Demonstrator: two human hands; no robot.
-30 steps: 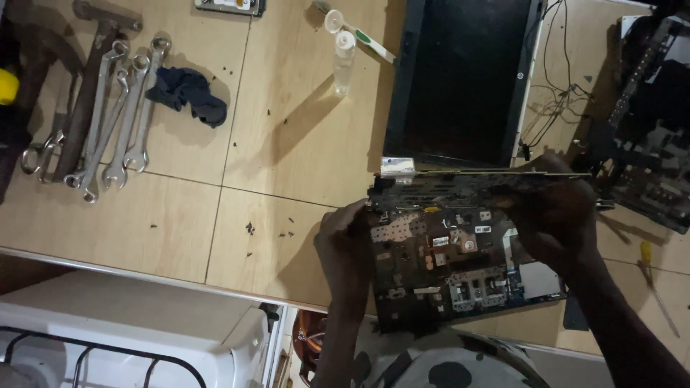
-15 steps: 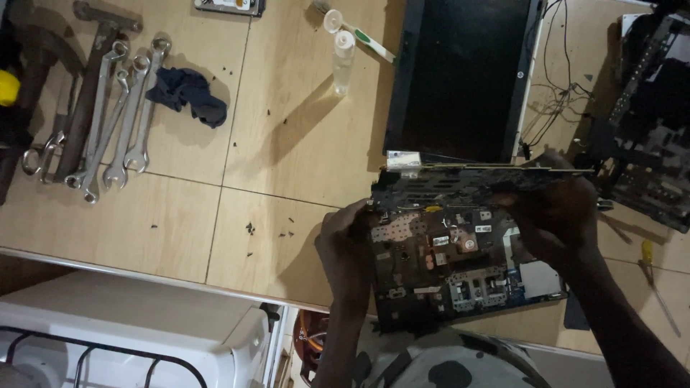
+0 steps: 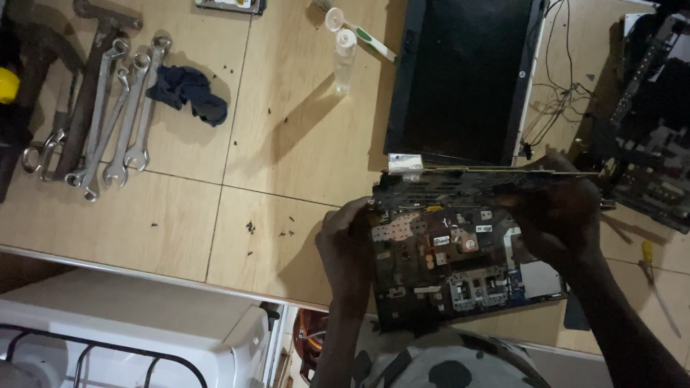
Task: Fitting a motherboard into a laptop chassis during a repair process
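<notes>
A: Both hands clamp the laptop base (image 3: 460, 266), left hand (image 3: 348, 248) on its left edge, right hand (image 3: 560, 215) at the top right, over the table (image 3: 215, 215) edge.

B: Risk?

A: Dim view; the grip looks like fingertips only. It could tilt, slip and hit the screen panel (image 3: 460, 72).

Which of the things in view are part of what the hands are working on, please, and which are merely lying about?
In hand:
- left hand and right hand, gripping the opened laptop base at its sides
- circuit board exposed inside it

Lying about:
- spanners
- dark blue cloth
- small clear bottle
- detached laptop screen
- yellow-handled screwdriver
</notes>
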